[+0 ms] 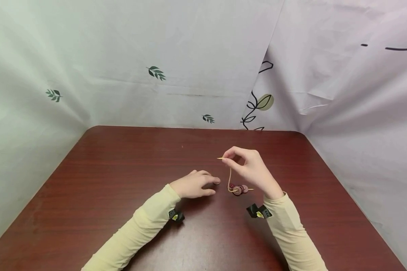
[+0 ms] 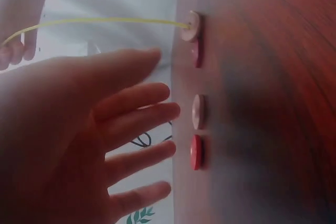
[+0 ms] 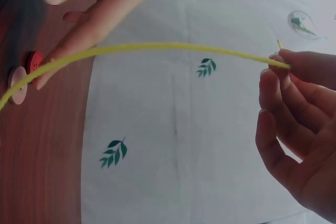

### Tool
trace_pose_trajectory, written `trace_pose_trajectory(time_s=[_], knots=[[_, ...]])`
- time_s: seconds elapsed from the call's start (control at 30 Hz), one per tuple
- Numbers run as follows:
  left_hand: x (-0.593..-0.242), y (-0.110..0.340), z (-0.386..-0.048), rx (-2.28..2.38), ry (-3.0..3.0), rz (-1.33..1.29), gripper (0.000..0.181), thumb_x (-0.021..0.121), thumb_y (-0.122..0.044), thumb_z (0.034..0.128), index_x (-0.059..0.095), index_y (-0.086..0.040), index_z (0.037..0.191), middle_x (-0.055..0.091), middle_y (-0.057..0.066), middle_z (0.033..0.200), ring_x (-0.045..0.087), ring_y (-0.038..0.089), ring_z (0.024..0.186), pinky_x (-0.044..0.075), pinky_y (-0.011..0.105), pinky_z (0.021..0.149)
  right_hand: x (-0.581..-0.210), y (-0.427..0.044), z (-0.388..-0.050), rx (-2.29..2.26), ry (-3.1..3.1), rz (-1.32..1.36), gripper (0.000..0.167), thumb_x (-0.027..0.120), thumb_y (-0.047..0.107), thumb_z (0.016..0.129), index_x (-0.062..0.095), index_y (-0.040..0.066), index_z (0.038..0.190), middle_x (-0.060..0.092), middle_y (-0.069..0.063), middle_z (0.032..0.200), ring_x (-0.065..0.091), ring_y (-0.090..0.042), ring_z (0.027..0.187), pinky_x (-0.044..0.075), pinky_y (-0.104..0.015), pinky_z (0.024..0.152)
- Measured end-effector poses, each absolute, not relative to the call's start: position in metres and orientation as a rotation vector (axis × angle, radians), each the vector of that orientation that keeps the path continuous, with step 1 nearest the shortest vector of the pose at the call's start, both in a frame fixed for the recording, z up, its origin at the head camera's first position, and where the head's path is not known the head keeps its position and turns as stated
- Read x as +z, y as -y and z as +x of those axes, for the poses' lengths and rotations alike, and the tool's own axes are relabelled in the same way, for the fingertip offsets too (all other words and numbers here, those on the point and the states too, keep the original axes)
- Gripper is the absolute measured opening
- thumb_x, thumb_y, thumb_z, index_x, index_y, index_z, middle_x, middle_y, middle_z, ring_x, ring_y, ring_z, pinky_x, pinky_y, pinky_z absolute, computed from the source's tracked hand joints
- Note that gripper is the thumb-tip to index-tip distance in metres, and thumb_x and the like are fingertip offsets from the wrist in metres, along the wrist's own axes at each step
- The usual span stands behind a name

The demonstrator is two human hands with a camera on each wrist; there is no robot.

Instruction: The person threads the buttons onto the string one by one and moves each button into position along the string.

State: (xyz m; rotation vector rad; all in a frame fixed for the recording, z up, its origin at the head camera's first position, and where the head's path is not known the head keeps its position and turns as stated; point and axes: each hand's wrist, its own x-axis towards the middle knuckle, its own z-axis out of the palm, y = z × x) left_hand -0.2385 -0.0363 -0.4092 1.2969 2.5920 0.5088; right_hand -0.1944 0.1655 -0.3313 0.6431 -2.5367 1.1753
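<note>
My right hand (image 1: pixel 251 165) pinches a yellow cord (image 3: pixel 168 45) near one end between thumb and fingers, raised above the table. A short tip sticks out past the fingertips; the rest hangs down to a pink button (image 2: pixel 192 26) and passes through it. A dark pink button (image 2: pixel 197 53) lies against that one. In the left wrist view, another pink button (image 2: pixel 198 112) and a red button (image 2: pixel 196 152) sit apart from them. My left hand (image 1: pixel 195 184) is low over the table beside the buttons, fingers extended, holding nothing. Whether its fingertips touch a button, I cannot tell.
The buttons lie on a dark red-brown wooden table (image 1: pixel 122 169). The cord's other end (image 1: pixel 251 189) pokes out to the right of the buttons. A pale curtain (image 1: pixel 190 56) with leaf prints hangs behind the table and along its sides.
</note>
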Motion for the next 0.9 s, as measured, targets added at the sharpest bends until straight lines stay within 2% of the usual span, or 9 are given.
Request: trace_pose_trajectory(time_s=[0.13,0.3,0.5,0.73,0.9], knots=[[-0.4127,0.0366,-0.2380,0.448,-2.618,1.254,0.042,0.062,-0.031,0.0937,0.058,-0.019,0.134,0.063,-0.001,0.131,0.046,0.027,0.133,0.035,0.045,0.104,-0.3307,-0.1650,-0.1945,1.167,2.554,0.662,0.005,0.070,0.015,0.089,0.070,0.010,0.090,0.068,-0.005,0.075,0.057,-0.008,0.059,0.047,-0.023,0.058],[-0.4150,0.0374,-0.2376,0.427,-2.635,1.267,0.041,0.063,-0.030,0.0933,0.059,-0.018,0.133,0.064,0.000,0.129,0.049,0.026,0.130,0.036,0.044,0.102,-0.3310,-0.1652,-0.1959,1.120,2.566,0.686,0.005,0.069,0.015,0.089,0.070,0.011,0.090,0.065,0.002,0.073,0.054,-0.006,0.058,0.046,-0.022,0.057],[-0.4125,0.0372,-0.2386,0.460,-2.634,1.313,0.034,0.065,-0.027,0.0916,0.064,-0.014,0.122,0.068,-0.004,0.107,0.056,0.020,0.113,0.039,0.040,0.095,-0.3297,-0.1662,-0.1957,1.077,2.579,0.697,0.007,0.068,0.018,0.090,0.070,0.011,0.089,0.066,0.003,0.072,0.054,-0.005,0.058,0.046,-0.024,0.057],[-0.4104,0.0365,-0.2412,0.393,-2.636,1.373,0.037,0.069,-0.019,0.0879,0.063,-0.013,0.124,0.062,-0.006,0.085,0.057,0.011,0.088,0.042,0.035,0.089,-0.3311,-0.1690,-0.1963,1.053,2.605,0.700,0.006,0.068,0.016,0.090,0.069,0.011,0.088,0.066,0.003,0.072,0.054,-0.007,0.058,0.045,-0.021,0.057],[-0.4123,0.0371,-0.2441,0.403,-2.596,1.439,0.028,0.068,-0.006,0.0852,0.066,-0.008,0.113,0.057,-0.003,0.072,0.052,0.007,0.070,0.045,0.024,0.074,-0.3318,-0.1692,-0.1970,1.044,2.626,0.710,0.007,0.068,0.017,0.090,0.069,0.011,0.088,0.065,0.003,0.071,0.052,-0.003,0.058,0.044,-0.021,0.057]])
